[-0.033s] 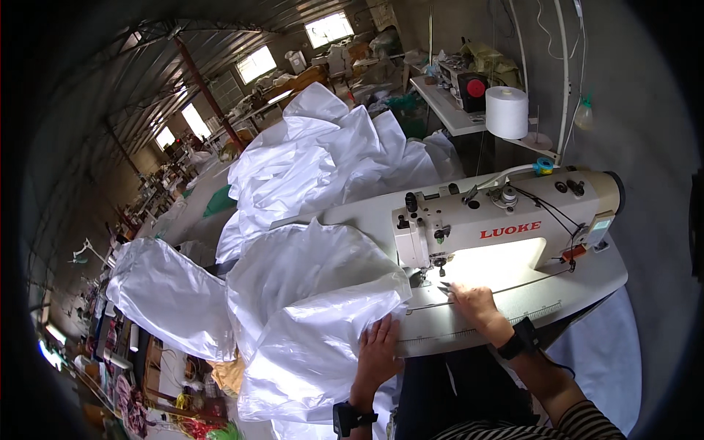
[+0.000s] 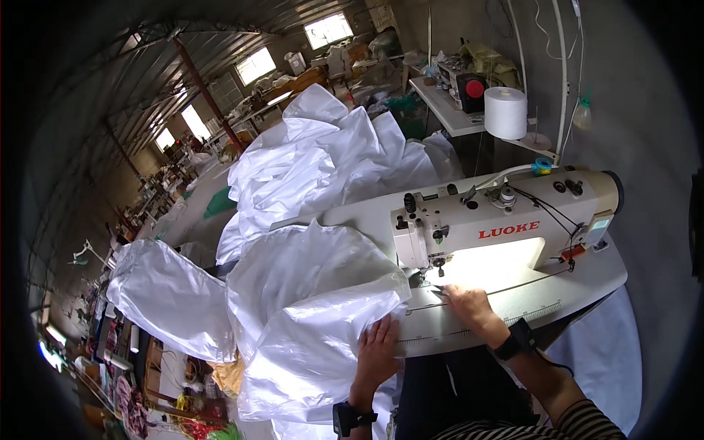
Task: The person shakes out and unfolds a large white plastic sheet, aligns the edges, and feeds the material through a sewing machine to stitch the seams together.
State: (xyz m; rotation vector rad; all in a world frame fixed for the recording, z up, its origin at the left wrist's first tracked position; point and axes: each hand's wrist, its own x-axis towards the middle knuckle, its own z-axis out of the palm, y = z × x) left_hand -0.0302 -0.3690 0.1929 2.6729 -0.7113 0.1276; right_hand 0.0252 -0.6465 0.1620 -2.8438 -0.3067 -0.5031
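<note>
A white sewing machine (image 2: 506, 213) stands on its pale table, its lamp lighting the plate under the arm. Glossy white fabric (image 2: 323, 315) lies left of the needle area and hangs over the table's front edge. My left hand (image 2: 379, 345) rests flat on the fabric's right edge, fingers stretched out. Just right of the presser foot (image 2: 423, 276), my right hand (image 2: 469, 308) is closed around small dark thread snips (image 2: 438, 292). The blades point left toward the fabric's edge; the rest is hidden in my fingers.
A large heap of white fabric (image 2: 315, 161) lies behind the machine. A white thread cone (image 2: 505, 114) stands at the back right, near a side table (image 2: 451, 110). Bundles of coloured cord (image 2: 198, 425) lie at the lower left.
My right hand has shifted slightly left with the thread snips, and their tips look closer together. My left hand stays on the fabric.
</note>
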